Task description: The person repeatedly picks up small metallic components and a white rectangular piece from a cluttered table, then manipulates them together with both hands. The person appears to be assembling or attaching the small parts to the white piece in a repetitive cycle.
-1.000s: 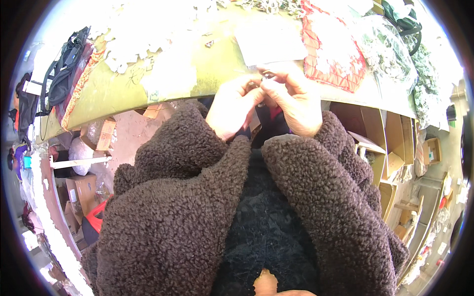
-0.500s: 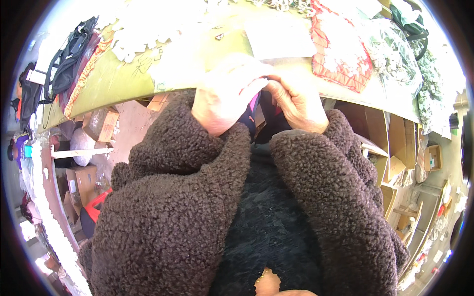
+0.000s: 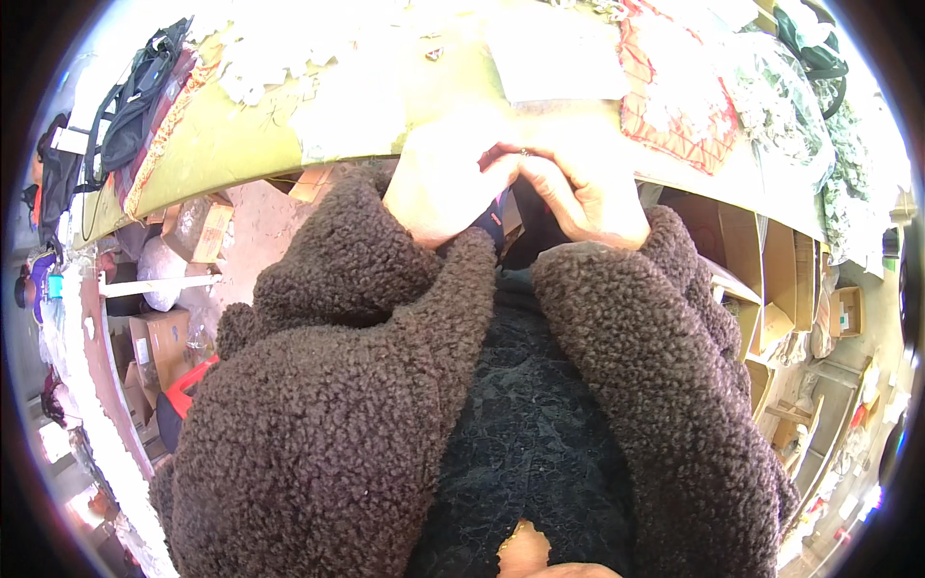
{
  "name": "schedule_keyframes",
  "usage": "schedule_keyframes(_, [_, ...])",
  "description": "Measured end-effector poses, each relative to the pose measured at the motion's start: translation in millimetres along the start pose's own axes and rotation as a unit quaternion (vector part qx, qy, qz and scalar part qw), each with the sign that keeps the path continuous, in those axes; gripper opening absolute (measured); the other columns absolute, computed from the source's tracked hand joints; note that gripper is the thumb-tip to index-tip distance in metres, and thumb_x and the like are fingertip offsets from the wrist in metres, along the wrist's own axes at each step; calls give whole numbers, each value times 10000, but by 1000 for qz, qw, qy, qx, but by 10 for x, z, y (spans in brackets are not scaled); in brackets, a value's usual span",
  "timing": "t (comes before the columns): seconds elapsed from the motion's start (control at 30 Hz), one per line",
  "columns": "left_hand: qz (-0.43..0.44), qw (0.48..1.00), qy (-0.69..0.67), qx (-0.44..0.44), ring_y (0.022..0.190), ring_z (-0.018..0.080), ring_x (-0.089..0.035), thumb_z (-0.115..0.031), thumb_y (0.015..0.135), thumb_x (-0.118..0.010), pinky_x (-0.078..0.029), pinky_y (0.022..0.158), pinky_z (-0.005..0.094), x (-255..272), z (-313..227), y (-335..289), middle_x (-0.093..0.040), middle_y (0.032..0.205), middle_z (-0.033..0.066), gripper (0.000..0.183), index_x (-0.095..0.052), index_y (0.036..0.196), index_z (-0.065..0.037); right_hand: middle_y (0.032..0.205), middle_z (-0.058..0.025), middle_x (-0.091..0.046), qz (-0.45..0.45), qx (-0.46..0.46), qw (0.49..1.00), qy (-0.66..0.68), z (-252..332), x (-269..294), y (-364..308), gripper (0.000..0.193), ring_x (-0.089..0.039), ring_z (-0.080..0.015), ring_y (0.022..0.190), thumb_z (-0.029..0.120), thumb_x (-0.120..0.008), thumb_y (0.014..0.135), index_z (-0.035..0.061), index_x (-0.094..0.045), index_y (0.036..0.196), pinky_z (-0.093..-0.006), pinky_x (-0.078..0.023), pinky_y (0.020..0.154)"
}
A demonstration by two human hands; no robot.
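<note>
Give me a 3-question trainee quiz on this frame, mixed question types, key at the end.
1. True or false: the left hand and the right hand meet at the near edge of the yellow-green table.
2. Multiple choice: what lies on the table beyond the right hand? A) a red patterned cloth B) a blue bucket C) a laptop
3. Short answer: what covers both forearms?

Key
1. True. The fingertips come together at the table edge; whatever they pinch is too small to tell.
2. A.
3. Dark brown fleece sleeves.
</note>
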State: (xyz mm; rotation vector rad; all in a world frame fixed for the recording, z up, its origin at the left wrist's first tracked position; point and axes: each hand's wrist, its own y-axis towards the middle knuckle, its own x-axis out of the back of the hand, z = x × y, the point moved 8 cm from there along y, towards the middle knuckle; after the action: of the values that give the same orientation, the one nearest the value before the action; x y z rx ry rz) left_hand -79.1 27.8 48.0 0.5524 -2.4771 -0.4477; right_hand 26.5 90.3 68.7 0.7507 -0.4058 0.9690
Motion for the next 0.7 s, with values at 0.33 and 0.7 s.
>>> schedule_keyframes(0.33, [26,997,-62,26,682,143,-615,-79,797,-670,-508,615,255,16,-76,-25,-637,815,70,158,-653,945,-25,743,-70,-626,-7,60,996,-63,82,47,-19,263,-599,-200,657,109,-563,872,68,-613,1127,-317,-491,622])
schedule_keyframes(0.7, [84,916,-276,278,503,90,-544,-63,824,-626,-452,447,210,-151,180,-149,-606,727,49,144,-599,956,-10,816,-105,-634,-82,91,983,-140,290,65,-50,309,-626,-255,722,74,-629,809,59,-601,1117,-344,-501,652])
